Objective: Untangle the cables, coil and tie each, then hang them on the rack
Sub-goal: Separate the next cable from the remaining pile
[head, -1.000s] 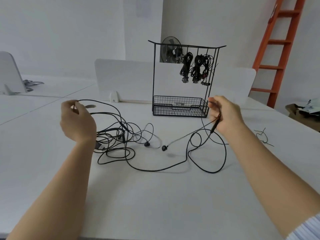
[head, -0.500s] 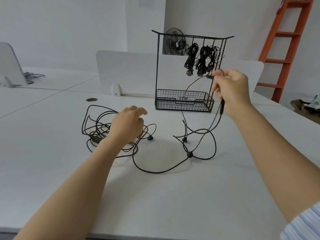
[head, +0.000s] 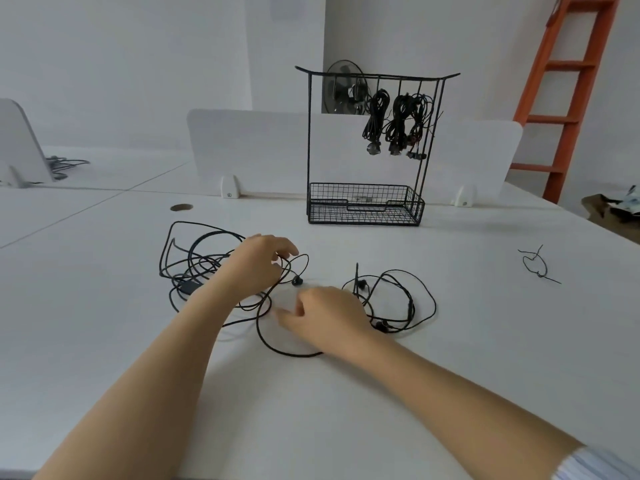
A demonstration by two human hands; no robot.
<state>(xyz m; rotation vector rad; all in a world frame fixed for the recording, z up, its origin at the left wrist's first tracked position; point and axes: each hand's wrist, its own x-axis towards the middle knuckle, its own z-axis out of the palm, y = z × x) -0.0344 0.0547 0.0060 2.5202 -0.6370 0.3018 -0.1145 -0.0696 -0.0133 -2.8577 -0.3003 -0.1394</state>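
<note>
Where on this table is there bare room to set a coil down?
Bare: the white table between the looped black earphone cable and the small black twist tie; the strip before the black wire rack. Crowded: the middle, where left hand and right hand sit among tangled black cables.

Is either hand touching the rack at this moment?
No: the left hand and right hand are both down among the loose cables on the table, in front of the rack.

Table (head: 450, 403) — open surface along the near edge. Obstacles: tangled cables (head: 187, 288) left of centre, earphone cable (head: 410, 306) just beside, rack (head: 363, 216) behind them, twist tie (head: 535, 268) far right. Rack rail (head: 332, 73) — left half open; 3 bundles (head: 398, 123) hang at right.
</note>
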